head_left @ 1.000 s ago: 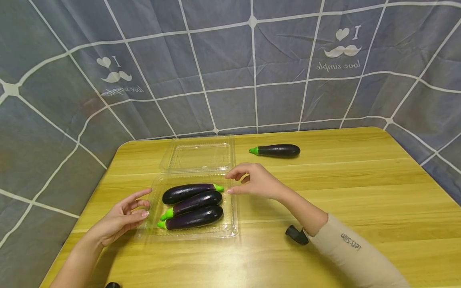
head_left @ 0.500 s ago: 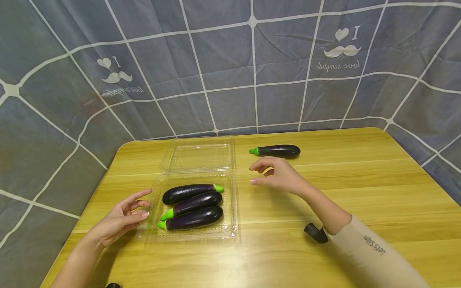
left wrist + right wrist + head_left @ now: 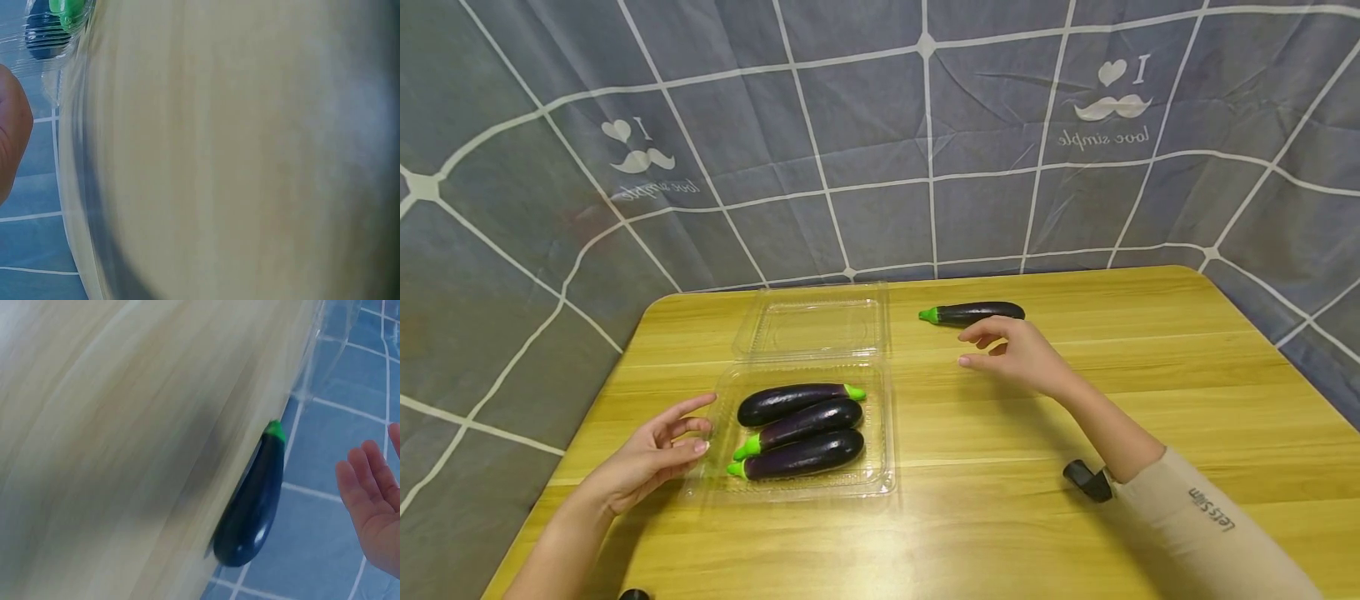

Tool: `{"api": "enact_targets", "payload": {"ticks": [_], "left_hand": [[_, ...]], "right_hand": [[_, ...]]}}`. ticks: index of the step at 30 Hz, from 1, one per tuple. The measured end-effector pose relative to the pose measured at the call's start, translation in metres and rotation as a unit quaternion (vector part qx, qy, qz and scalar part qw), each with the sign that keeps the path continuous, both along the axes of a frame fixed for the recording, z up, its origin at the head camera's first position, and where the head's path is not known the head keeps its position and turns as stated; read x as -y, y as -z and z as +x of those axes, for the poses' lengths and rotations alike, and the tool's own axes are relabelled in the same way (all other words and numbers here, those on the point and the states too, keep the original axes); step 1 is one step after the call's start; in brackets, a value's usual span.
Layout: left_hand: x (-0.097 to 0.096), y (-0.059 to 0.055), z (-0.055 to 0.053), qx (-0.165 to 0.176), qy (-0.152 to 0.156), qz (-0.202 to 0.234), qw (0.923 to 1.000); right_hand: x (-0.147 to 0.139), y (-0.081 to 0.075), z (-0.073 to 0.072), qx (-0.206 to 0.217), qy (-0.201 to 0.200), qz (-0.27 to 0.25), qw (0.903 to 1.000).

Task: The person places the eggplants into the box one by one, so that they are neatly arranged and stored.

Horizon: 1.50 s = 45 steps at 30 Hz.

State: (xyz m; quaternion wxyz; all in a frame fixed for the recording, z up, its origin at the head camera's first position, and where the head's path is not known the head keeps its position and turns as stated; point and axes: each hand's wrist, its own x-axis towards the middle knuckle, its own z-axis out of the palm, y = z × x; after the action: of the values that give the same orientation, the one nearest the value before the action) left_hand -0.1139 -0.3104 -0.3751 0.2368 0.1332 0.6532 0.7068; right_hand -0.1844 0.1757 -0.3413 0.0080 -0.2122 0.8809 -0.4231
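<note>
Three dark purple eggplants [image 3: 805,454] lie side by side in the base of a clear plastic clamshell box [image 3: 880,486], whose lid [image 3: 823,325] is folded back flat. My left hand [image 3: 651,458] is at the box's left edge, fingers loosely bent around nothing; whether it touches the rim I cannot tell. A fourth eggplant [image 3: 966,313] lies on its side at the back of the table, green stem to the left. Just in front of its right end hovers my right hand [image 3: 1018,354], fingers relaxed and holding nothing. In the right wrist view that eggplant [image 3: 253,500] shows whole, apart from the hand.
The wooden table [image 3: 970,533] ends at the back against a grey checked curtain [image 3: 880,133]. A black wrist-worn piece [image 3: 1086,481] sticks out below the right forearm, and another dark piece [image 3: 635,594] shows at the bottom left.
My right hand has moved from the box's right edge to the right and back, to near the lone eggplant. The left hand, box and eggplants have stayed put.
</note>
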Motion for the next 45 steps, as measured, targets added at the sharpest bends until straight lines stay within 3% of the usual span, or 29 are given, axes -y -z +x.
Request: {"api": "enact_targets", "payload": {"ticks": [11,18,27,45], "left_hand": [[-0.001,-0.001,0.001,-0.005,-0.006,0.003,1.0000],[0.003,-0.004,0.002,-0.011,-0.014,-0.020,0.9996],[0.007,-0.007,0.002,-0.009,-0.014,-0.043,0.9990],[0.007,-0.006,0.002,-0.011,0.003,-0.046,0.9989]], "right_hand": [[-0.021,-0.005,-0.017,-0.004,0.031,0.017,0.9994],[-0.032,-0.005,-0.028,0.004,0.081,0.033,0.9962],[-0.042,0.003,-0.042,0.007,0.127,0.030,0.9914],[-0.047,0.024,-0.066,0.000,0.159,0.065,0.9851]]}}
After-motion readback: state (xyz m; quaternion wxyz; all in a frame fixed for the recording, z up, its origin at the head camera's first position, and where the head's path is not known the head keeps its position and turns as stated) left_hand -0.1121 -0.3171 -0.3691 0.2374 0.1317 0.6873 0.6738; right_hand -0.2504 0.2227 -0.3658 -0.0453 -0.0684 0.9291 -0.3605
